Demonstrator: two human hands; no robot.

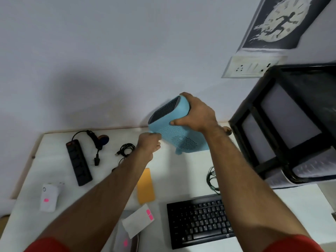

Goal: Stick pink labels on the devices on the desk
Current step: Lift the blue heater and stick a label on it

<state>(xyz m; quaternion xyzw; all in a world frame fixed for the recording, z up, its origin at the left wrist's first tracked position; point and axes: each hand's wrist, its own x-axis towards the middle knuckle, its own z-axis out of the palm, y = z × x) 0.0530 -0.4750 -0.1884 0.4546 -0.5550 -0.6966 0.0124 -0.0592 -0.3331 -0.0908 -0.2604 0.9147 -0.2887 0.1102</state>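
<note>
Up near the back of the white surface (pixel 181 175), a blue fan heater (pixel 174 130), tilted, grille facing up and left, perforated side toward the camera; right hand (pixel 198 113) clamped over its top edge, thumb pressed on the perforated side, fingers wrapped round the far side; left hand (pixel 150 142) curled at the heater's lower left corner, fingertips touching the blue casing, whether pinching a label there impossible to tell. Heater's lower feet just above or barely on the surface, contact unclear.

Left of the arms, a black power strip (pixel 79 162) lying flat with its cord and plug (pixel 95 157) looped beside it; a small coil of black cable (pixel 127 149) just right of that. At the far left, a white device (pixel 48 198) carrying a pink label (pixel 46 200). Between the forearms, an orange-yellow pad (pixel 146 186); below it a white backing sheet (pixel 138 222) with pink labels (pixel 150 214) at its right edge, resting partly on a grey device (pixel 127 239) bearing a pink label of its own. On the right, a black keyboard (pixel 200 220); behind it a dark green cable bundle (pixel 211 179). On the wall, a switch panel (pixel 251 67) and a clock poster (pixel 283 20); at right, a black frame (pixel 272 113).
</note>
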